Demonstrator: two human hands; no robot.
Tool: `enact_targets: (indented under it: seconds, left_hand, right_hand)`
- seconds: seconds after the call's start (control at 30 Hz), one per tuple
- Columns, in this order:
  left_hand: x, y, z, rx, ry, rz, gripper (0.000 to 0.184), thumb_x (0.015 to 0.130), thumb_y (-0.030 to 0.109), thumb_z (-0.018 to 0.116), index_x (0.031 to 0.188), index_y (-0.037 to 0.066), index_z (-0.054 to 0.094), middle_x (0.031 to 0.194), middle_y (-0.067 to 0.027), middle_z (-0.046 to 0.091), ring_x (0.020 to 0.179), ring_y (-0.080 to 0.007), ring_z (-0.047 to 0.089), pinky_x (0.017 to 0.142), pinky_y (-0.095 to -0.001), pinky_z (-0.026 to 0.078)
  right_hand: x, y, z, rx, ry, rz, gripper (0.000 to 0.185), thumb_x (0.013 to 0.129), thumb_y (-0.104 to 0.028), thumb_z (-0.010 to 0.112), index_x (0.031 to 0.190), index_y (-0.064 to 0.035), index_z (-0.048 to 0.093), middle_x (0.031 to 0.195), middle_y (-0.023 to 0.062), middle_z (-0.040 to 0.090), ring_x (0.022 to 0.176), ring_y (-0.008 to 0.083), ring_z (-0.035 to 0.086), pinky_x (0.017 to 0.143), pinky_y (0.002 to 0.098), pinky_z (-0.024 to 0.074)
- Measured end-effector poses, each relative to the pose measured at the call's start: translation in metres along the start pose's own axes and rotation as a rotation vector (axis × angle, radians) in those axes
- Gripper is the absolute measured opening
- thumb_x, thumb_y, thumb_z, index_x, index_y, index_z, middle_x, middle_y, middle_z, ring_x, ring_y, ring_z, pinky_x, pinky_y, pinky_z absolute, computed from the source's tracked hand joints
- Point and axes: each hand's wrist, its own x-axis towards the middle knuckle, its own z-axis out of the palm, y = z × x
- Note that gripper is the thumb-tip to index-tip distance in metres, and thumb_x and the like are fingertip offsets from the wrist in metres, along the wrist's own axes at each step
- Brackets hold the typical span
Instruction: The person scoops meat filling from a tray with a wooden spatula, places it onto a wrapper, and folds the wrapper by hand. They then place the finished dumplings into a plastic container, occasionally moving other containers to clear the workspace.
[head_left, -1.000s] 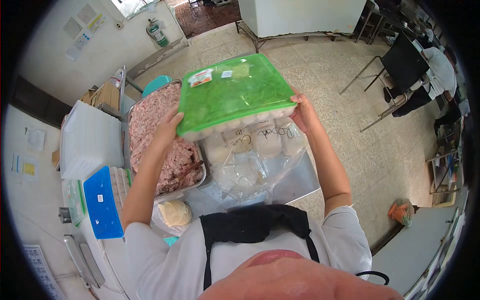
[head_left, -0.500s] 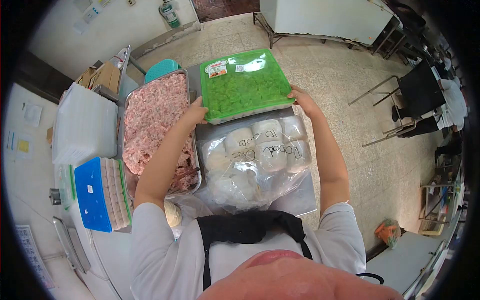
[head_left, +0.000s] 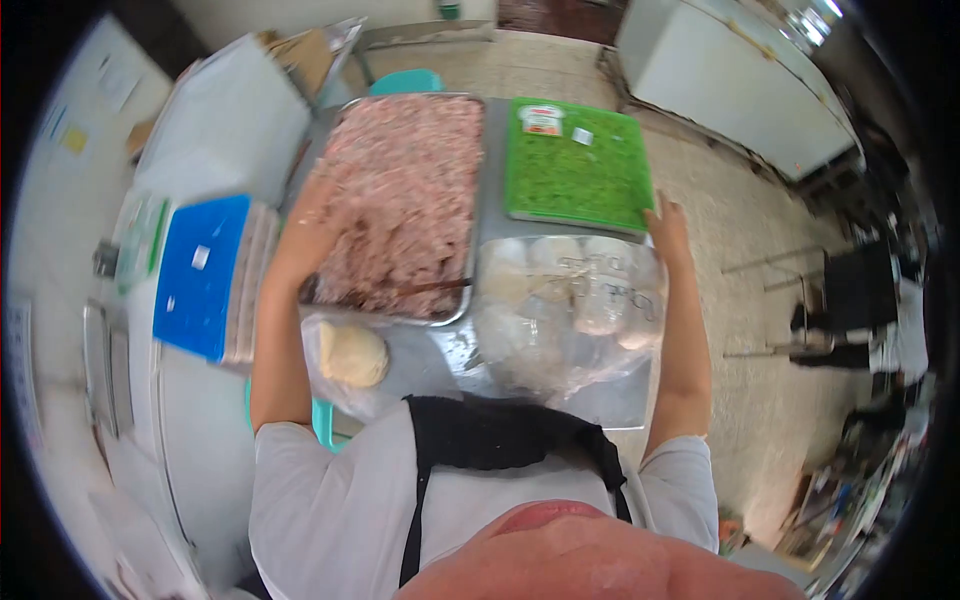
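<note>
My left hand [head_left: 313,228], smeared by motion, is at the left edge of the metal tray [head_left: 483,165] heaped with ground meat [head_left: 410,160]; its fingers cannot be made out clearly. A brown handle [head_left: 432,287] lies in the meat near the tray's front right corner. To the right of the tray, a flat container with a green lid [head_left: 580,165] sits at the far side of the table. My right hand [head_left: 668,230] is at that container's front right corner, fingers stretched out. Nearer me lies a clear bag of pale, rounded packs [head_left: 605,290] with black writing.
A pale yellow dough lump [head_left: 355,355] in plastic lies at the table's front left. Blue-lidded stacked trays [head_left: 205,275] and a pile of white lids or boxes [head_left: 225,125] stand left. A chair [head_left: 860,285] with a person's white sleeve [head_left: 910,320] is at right.
My left hand has let go of the green-lidded container and moved left across to the meat tray's far side. My right hand stays by the container's right edge. The view has shifted.
</note>
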Motion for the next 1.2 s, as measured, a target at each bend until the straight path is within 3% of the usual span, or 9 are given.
enact_targets:
  seconds: [0.2,0.3,0.43,0.5,0.57,0.67,0.83,1.07,1.2]
  left_hand:
    - [-0.112,-0.09,-0.132,0.039,0.582,-0.415,0.039,0.088,0.017,0.062,0.126,0.009,0.056,0.131,-0.0137,0.051,0.108,-0.0255,0.055,0.094,-0.0351,0.043]
    - [-0.176,-0.171,-0.187,0.233,0.762,-0.518,0.035,0.088,0.022,0.062,0.121,0.009,0.06,0.125,-0.0129,0.057,0.11,-0.0285,0.055,0.093,-0.0372,0.044]
    - [-0.251,-0.296,-0.237,0.34,0.774,-0.663,0.043,0.088,0.032,0.062,0.123,0.008,0.059,0.122,-0.0157,0.059,0.11,-0.0304,0.057,0.093,-0.0386,0.044]
    - [-0.277,-0.351,-0.246,0.279,0.589,-0.913,0.052,0.088,0.042,0.059,0.125,0.005,0.057,0.117,-0.0194,0.061,0.108,-0.0321,0.058,0.094,-0.0386,0.043]
    - [-0.294,-0.385,-0.243,0.194,0.527,-0.858,0.058,0.089,0.048,0.055,0.121,0.0,0.06,0.114,-0.0216,0.063,0.108,-0.0321,0.059,0.094,-0.0363,0.043]
    - [-0.284,-0.359,-0.236,-0.359,0.501,-1.064,0.056,0.084,0.056,0.059,0.117,0.011,0.065,0.112,-0.0088,0.065,0.104,-0.0238,0.057,0.08,-0.0405,0.048]
    - [-0.29,-0.36,-0.228,-0.547,0.6,-0.984,0.06,0.08,0.053,0.066,0.113,0.004,0.065,0.108,-0.0093,0.064,0.101,-0.0206,0.056,0.088,-0.0348,0.04]
    - [-0.286,-0.333,-0.245,-0.756,0.598,-0.875,0.043,0.084,0.034,0.066,0.112,0.002,0.066,0.107,-0.0067,0.066,0.102,-0.0178,0.056,0.091,-0.0318,0.039]
    - [-0.314,-0.305,-0.24,-0.99,0.591,-0.848,0.041,0.089,0.034,0.061,0.116,0.003,0.062,0.116,-0.0069,0.062,0.105,-0.0192,0.055,0.092,-0.0361,0.039]
  right_hand:
    - [0.0,-0.167,-0.028,0.256,0.104,-0.292,0.052,0.088,-0.02,0.062,0.135,-0.0044,0.046,0.116,0.0251,0.055,0.103,0.0361,0.056,0.085,0.0424,0.0469]
    - [-0.026,-0.272,-0.027,0.504,-0.157,-0.507,0.05,0.089,-0.023,0.062,0.136,-0.0131,0.048,0.131,0.012,0.05,0.102,0.0228,0.055,0.078,0.0318,0.0477]
    - [-0.095,-0.415,-0.021,0.697,-0.525,-0.761,0.047,0.089,-0.024,0.063,0.133,-0.0125,0.051,0.124,0.0082,0.052,0.1,0.0196,0.055,0.078,0.031,0.0475]
    - [-0.128,-0.469,0.004,0.788,-0.723,-0.825,0.048,0.09,-0.026,0.062,0.135,-0.011,0.049,0.12,0.0089,0.053,0.1,0.0189,0.054,0.082,0.0306,0.0464]
    - [-0.157,-0.515,0.034,0.841,-0.828,-0.864,0.051,0.091,-0.027,0.061,0.137,-0.0106,0.047,0.118,0.0096,0.053,0.1,0.0186,0.054,0.083,0.0303,0.0457]
    - [-0.19,-0.568,0.06,0.854,-1.021,-0.802,0.057,0.094,-0.031,0.057,0.142,-0.0067,0.037,0.118,0.0112,0.052,0.101,0.0183,0.052,0.086,0.0302,0.0446]
    - [-0.212,-0.617,0.071,0.888,-1.206,-0.455,0.081,0.092,-0.048,0.054,0.147,0.0024,0.02,0.12,0.0213,0.046,0.102,0.0258,0.052,0.087,0.0335,0.0441]
    - [-0.223,-0.614,0.08,0.801,-0.89,-0.606,0.083,0.093,-0.041,0.056,0.151,-0.0058,0.007,0.119,0.0181,0.045,0.103,0.0235,0.049,0.091,0.0344,0.0429]
    - [-0.227,-0.61,0.056,1.35,-0.991,-0.306,0.082,0.093,-0.03,0.057,0.152,-0.0109,0.004,0.128,0.0127,0.045,0.104,0.0199,0.049,0.089,0.0342,0.0451]
